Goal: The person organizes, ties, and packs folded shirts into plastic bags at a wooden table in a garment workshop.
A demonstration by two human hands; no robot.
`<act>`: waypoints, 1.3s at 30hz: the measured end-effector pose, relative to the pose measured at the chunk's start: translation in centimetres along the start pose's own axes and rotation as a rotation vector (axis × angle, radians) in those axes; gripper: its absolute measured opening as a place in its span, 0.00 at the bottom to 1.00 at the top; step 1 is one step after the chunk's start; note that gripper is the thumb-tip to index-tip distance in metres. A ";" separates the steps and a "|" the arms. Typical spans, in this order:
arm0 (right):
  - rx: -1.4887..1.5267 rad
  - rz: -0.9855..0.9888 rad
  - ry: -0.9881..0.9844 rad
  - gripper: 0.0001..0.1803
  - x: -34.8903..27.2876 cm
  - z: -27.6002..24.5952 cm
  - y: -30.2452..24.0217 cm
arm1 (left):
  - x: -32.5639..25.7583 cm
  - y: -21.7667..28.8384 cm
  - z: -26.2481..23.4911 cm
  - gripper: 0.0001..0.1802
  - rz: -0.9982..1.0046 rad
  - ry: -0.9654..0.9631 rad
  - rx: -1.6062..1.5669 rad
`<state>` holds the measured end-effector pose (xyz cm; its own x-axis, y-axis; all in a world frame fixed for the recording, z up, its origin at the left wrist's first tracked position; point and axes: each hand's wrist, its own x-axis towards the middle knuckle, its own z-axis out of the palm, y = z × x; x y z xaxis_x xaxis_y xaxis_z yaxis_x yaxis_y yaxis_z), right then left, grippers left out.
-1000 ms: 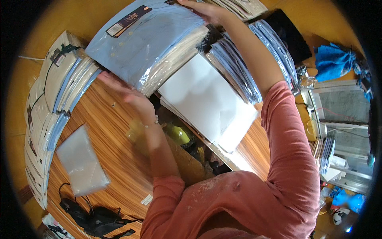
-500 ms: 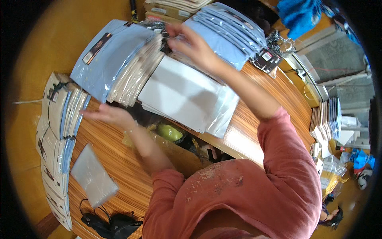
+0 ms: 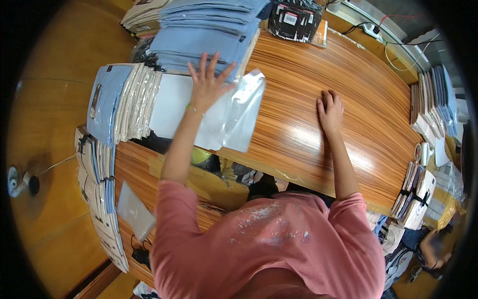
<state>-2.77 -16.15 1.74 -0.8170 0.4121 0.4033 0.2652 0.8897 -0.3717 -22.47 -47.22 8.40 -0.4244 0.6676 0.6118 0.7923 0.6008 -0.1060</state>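
Observation:
My left hand point(image 3: 209, 85) is open, its fingers spread wide over a pile of white sheets point(image 3: 170, 107), with the fingertips at the near edge of some folded light-blue garments point(image 3: 191, 47). Whether it presses on them or hovers cannot be made out. Beside that wrist, a clear plastic bag point(image 3: 245, 112) covers the right end of the white pile. My right hand point(image 3: 331, 109) rests on the wooden tabletop point(image 3: 289, 74) with loosely bent fingers and holds nothing. To the left of the sheets stands a stack of bagged garments, a blue one point(image 3: 104, 107) outermost and beige ones point(image 3: 137, 102) behind it.
Packed black items point(image 3: 294, 22) lie at the table's far edge. A long row of bagged garments point(image 3: 103, 209) lines the left side, near a loose clear bag point(image 3: 134, 212). More folded garments point(image 3: 433, 102) stand at the right. An open compartment point(image 3: 231, 169) shows below the table edge.
My left hand has moved from beside the bagged stacks to over the white sheets. My right hand has come away from the far garments down onto the tabletop. The view has swung rightward.

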 end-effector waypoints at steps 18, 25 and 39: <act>0.210 0.092 0.017 0.12 -0.3 0.1 2.8 | 8.9 -4.8 0.5 0.28 0.218 0.082 -0.060; 0.852 -0.119 -0.013 0.13 4.3 1.4 -9.1 | 9.5 -4.5 -1.0 0.27 0.216 0.044 -0.039; 1.587 0.928 -0.680 0.07 12.9 7.5 -22.0 | 8.1 -4.7 -1.4 0.32 0.178 -0.081 -0.003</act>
<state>-23.00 -31.88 8.88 -0.8505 0.0937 -0.5176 0.3503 -0.6333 -0.6901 -29.04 -45.26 14.94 -0.3109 0.7966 0.5184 0.8594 0.4686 -0.2047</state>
